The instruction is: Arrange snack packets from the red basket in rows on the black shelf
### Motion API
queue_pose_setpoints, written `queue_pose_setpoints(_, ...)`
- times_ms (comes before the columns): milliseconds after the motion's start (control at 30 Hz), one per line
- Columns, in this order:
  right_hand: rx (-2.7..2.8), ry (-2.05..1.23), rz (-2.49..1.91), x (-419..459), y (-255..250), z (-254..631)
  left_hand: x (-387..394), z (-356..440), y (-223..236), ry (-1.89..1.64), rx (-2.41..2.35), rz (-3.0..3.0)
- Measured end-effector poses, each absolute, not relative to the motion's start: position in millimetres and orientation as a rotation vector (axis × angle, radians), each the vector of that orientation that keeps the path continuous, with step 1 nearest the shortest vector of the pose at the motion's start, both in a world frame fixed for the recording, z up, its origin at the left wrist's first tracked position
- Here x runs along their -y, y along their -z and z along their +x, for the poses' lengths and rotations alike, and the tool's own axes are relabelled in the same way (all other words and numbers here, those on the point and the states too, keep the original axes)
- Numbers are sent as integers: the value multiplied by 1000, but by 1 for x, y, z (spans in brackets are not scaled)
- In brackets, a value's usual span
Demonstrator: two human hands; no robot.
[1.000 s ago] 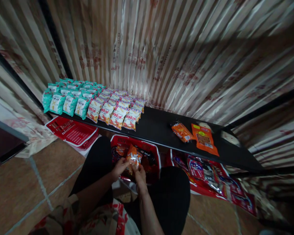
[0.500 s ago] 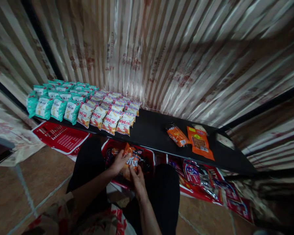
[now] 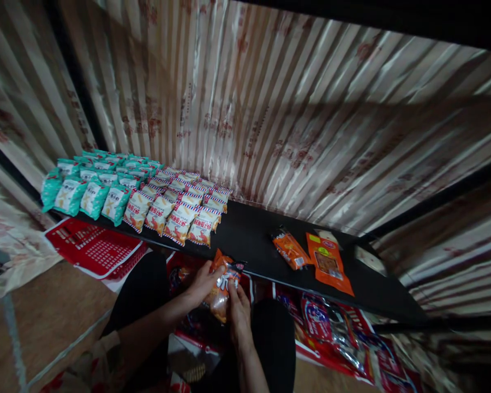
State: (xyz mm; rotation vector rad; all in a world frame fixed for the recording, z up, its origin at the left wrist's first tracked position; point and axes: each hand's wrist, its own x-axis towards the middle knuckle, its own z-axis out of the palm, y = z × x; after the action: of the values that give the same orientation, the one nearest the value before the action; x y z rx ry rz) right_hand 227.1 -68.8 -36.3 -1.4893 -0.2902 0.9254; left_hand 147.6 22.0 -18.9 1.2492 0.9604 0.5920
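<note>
Between my two hands is an orange snack bag (image 3: 221, 292) with a clear lower part, held above a red basket (image 3: 245, 284) that stands between my legs. My left hand (image 3: 204, 284) grips the bag's upper left side. On its right side, my right hand (image 3: 238, 305) presses with thumb and fingers. More dark and orange packets lie in the basket, partly hidden by my hands. Just beyond is a black shelf (image 3: 249, 234), where another orange packet (image 3: 289, 248) and a larger orange pouch (image 3: 328, 263) lie flat.
Rows of teal snack bags (image 3: 94, 197) and white-and-orange snack bags (image 3: 178, 221) stand on the shelf's left half. A flat white piece (image 3: 370, 260) lies at its right. Below are a red basket (image 3: 94, 245) on the left and red packets (image 3: 317, 316) on the right. A striped curtain (image 3: 237, 109) hangs behind.
My hands have lifted the orange bag a little out of the basket, towards the shelf edge. The view has tilted up, so the shelf sits lower in the picture.
</note>
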Motion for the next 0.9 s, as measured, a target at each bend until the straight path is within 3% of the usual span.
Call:
queue_pose_setpoints(433,391,-912,-1616,50,-1,255,-38,175,3,-577,-1090,1116)
queue_pose_setpoints(900,520,-785,-1738,30,3,287,-35,174,-35,-362,-1021,1065)
